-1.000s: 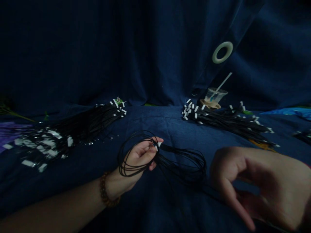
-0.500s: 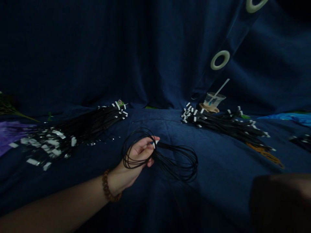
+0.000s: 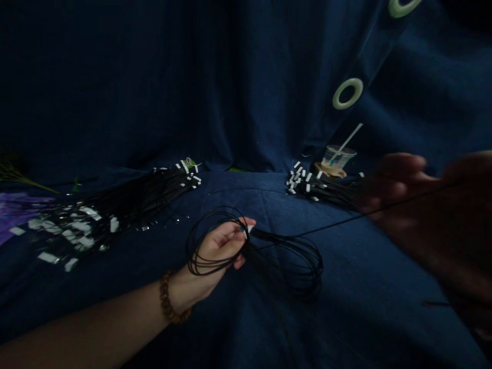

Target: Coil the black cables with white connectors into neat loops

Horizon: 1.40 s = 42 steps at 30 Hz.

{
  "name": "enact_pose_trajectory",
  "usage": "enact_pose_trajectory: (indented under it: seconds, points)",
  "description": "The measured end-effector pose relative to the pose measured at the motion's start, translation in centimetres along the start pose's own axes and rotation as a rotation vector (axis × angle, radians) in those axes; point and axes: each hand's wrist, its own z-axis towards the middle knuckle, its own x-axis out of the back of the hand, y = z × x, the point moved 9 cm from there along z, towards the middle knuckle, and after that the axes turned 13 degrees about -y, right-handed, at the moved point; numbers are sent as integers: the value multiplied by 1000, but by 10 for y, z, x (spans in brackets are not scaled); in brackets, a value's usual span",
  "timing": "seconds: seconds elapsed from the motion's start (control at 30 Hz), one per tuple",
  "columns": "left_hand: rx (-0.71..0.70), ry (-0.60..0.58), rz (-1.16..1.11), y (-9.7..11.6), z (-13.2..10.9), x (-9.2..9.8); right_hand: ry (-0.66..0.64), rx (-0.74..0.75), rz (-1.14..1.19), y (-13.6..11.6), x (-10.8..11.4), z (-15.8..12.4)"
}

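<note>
In the head view my left hand (image 3: 225, 243) is closed around the crossing of a looped bundle of thin black cord (image 3: 300, 243). Its loops spread on both sides of the hand, and a small white tag (image 3: 249, 230) shows at the fingertips. Close to the camera at the right is my right hand (image 3: 418, 215), dark and blurred. One taut strand of black cord (image 3: 338, 224) rises from the bundle and crosses to this hand, which seems to pinch it; the exact grip is smeared.
Black cords with white tags lie in a large pile (image 3: 126, 200) at left and a smaller pile (image 3: 307, 182) at right. Behind the right pile stands a clear plastic cup (image 3: 338, 158) with a straw. Purple material (image 3: 19, 210) lies far left. A blue curtain (image 3: 230, 82) hangs behind.
My right hand has come up from the lower right, pulling a strand of cord taut from the bundle. My left hand stays almost in place, still holding the cord.
</note>
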Motion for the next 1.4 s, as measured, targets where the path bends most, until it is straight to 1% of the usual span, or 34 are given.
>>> enact_pose_trajectory:
  seconds: [0.03, 0.07, 0.1, 0.13, 0.17, 0.2, 0.23, 0.27, 0.33, 0.37, 0.4, 0.47, 0.53, 0.7, 0.87, 0.93, 1.07, 1.23, 1.4]
  points:
    - [1, -13, -7, -1, 0, -1, -79, -38, 208, 5, -13, 2]
    - [3, -33, -15, -3, 0, -3, -180, -97, 410, 9, -31, 2]
    - [5, -58, -22, -4, 0, -5, -301, -166, 559, 11, -52, 0]
    - [7, -78, -28, -5, 0, -7, -409, -227, 585, 12, -70, -4]
    - [5, -89, -34, -5, -1, -8, -494, -273, 529, 13, -86, -9]
    - [5, -98, -41, -6, -2, -9, -549, -296, 394, 15, -97, -13]
    - [4, -108, -51, -6, -3, -11, -560, -285, 209, 17, -102, -17]
    - [6, -117, -61, -6, -4, -13, -540, -237, -7, 16, -105, -19]
    - [7, -127, -78, -6, -7, -15, -452, -53, -428, 5, -107, -23]
    - [10, -135, -86, -6, -8, -16, -426, 39, -581, -1, -111, -27]
    - [17, -141, -97, -7, -8, -17, -418, 108, -685, -4, -115, -31]
    - [34, -157, -132, -9, -9, -19, -431, 179, -781, -6, -120, -36]
    - [41, -179, -166, -10, -9, -22, -431, 184, -806, -6, -121, -37]
    - [50, -187, -209, -10, -9, -24, -433, 201, -805, -8, -121, -38]
    - [37, -228, -187, -9, -9, -27, -442, 179, -804, -3, -122, -37]
    - [23, -238, -178, -9, -8, -26, -427, 183, -804, -3, -121, -36]
    - [-6, -243, -94, -8, -8, -24, -391, 237, -825, -7, -122, -36]
    - [-8, -169, 67, -9, -10, -18, -401, 264, -907, -8, -126, -38]
    - [7, -154, 161, -12, -9, -17, -378, 302, -921, -9, -129, -37]
